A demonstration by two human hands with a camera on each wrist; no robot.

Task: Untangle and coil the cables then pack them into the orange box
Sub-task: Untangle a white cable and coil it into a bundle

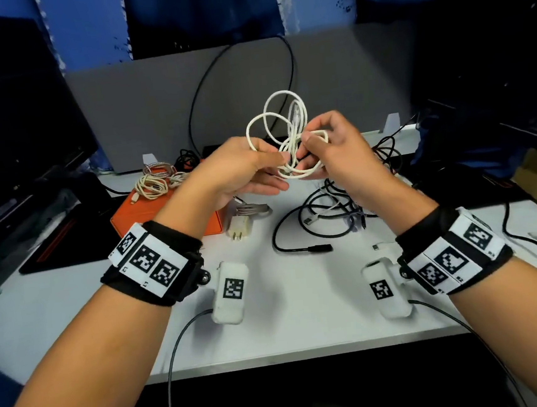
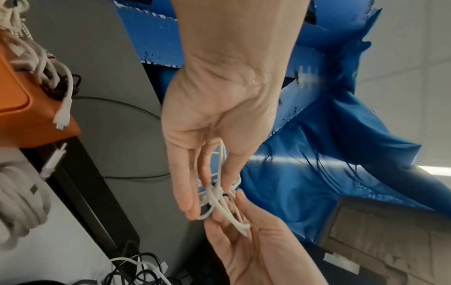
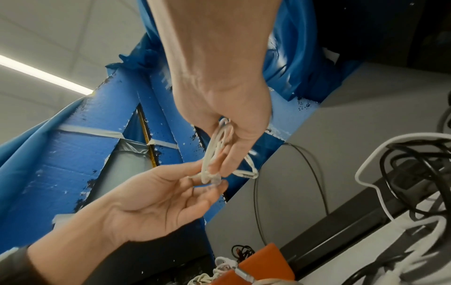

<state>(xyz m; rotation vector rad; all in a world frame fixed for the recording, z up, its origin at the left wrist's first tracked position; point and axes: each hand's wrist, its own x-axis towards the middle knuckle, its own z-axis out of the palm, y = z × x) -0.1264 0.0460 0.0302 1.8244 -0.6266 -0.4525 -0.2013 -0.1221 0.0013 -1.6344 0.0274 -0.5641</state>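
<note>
a white cable [image 1: 281, 130] is held in the air above the middle of a white table [image 1: 304, 318], bunched in loose loops between two hands. the left hand [image 1: 241, 170] is half open: the cable is pinched between thumb and forefinger, while the other fingers [image 2: 182, 185] are stretched out almost straight. the right hand [image 1: 337, 150] is curled more tightly, with several loops gathered inside its bent fingers. the two hands are almost touching at the knot of loops. marker-printed bands are worn on both wrists.

below the hands, at the left, an orange box [image 1: 163, 213] is seen on the table, with pale coiled cables [image 1: 156, 181] piled at its far end. a white plug adapter [image 1: 240, 230] is laid just right of the box. a tangle of black cables [image 1: 333, 210] is spread on the right side of the table. a grey partition [image 1: 140, 110] is stood at the far edge, with blue sheeting [image 1: 86, 27] behind it.
</note>
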